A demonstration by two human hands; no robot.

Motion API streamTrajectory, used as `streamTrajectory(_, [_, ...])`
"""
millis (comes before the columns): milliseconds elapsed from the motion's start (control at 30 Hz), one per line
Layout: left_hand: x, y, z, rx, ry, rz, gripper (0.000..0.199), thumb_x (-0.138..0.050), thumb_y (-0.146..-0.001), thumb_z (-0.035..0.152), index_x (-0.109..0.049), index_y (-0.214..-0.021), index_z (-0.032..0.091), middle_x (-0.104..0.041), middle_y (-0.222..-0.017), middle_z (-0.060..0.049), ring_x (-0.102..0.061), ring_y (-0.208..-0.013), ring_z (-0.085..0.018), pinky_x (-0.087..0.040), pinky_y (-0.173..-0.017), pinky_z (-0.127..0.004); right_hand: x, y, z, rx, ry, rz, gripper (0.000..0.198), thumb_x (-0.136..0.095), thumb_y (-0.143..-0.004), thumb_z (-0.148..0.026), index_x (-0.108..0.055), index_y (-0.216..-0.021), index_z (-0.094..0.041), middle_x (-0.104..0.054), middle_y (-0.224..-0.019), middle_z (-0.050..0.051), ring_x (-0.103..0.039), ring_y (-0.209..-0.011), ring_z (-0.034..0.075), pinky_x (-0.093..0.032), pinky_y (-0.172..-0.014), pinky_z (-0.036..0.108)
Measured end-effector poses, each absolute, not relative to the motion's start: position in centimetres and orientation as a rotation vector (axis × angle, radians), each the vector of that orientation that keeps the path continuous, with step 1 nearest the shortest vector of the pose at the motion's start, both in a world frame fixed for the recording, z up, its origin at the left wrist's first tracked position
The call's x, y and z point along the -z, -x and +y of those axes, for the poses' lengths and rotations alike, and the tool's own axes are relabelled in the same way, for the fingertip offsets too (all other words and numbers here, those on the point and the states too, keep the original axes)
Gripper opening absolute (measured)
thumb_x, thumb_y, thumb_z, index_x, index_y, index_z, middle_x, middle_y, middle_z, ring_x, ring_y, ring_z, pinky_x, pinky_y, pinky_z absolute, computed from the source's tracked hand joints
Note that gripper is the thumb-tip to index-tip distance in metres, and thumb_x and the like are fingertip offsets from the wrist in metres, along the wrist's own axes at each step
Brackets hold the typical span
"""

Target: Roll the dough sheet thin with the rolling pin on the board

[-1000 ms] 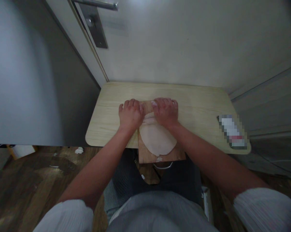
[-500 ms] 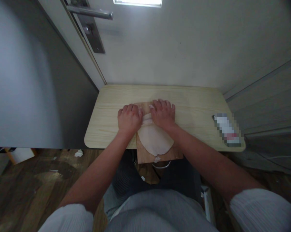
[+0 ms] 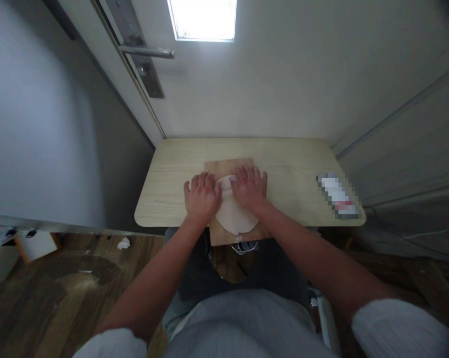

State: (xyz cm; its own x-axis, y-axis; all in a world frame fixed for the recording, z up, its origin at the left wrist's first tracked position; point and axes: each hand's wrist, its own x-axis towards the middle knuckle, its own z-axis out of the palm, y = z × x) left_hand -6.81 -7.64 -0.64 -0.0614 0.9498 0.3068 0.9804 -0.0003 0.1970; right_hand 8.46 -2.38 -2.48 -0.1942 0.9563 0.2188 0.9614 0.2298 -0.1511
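A flat, pale sheet of dough (image 3: 237, 218) lies on a wooden board (image 3: 224, 237). My left hand (image 3: 202, 195) rests palm down at the sheet's left edge, its fingers spread and pointing away from me. On the right side of the dough, my right hand (image 3: 251, 186) lies palm down too, fingers stretched forward. Both thumbs point inward. Between them a narrow pale band (image 3: 226, 184) crosses the dough; I cannot tell whether it is a thin rolling pin or a fold. What lies under my palms is hidden.
The board sits on a light wooden table (image 3: 291, 164) and overhangs its front edge. A blurred-out, phone-shaped object (image 3: 338, 196) lies at the right end. Behind stands a door with a metal handle (image 3: 149, 51). Crumpled white paper (image 3: 124, 243) lies on the floor.
Both hands have drawn back toward me over the board, and more of its far end shows. The fingers look straighter. The camera view has tilted upward.
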Motion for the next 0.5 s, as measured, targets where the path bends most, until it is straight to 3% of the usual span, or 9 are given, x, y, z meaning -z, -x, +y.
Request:
streamTrajectory(300, [1.0,5.9,-9.8,0.593,2.084,-2.111,0.04,-0.035,-0.101,0.041,-0.059,-0.127,0.022,-0.059,-0.138,-0.012,-0.046,-0.132,-0.032,-0.016,-0.116,-0.063,2.5,-9.1,-4.5,0.081,1.799,-2.197,0.055,-0.032,-0.101,-0.052,-0.049,-0.145,-0.023,-0.046,-0.152,0.013,-0.032,-0.14,0.037,-0.012,-0.113,0.065])
streamTrajectory(500, [1.0,5.9,-8.9,0.604,2.039,-2.162,0.04,-0.036,-0.1,0.04,-0.06,-0.126,0.022,-0.059,-0.139,-0.013,-0.047,-0.13,-0.033,-0.022,-0.114,-0.061,2.7,-9.0,-3.9,0.095,1.78,-2.201,0.056,-0.032,-0.101,-0.052,-0.049,-0.145,-0.021,-0.047,-0.151,0.014,-0.032,-0.141,0.034,-0.012,-0.114,0.063])
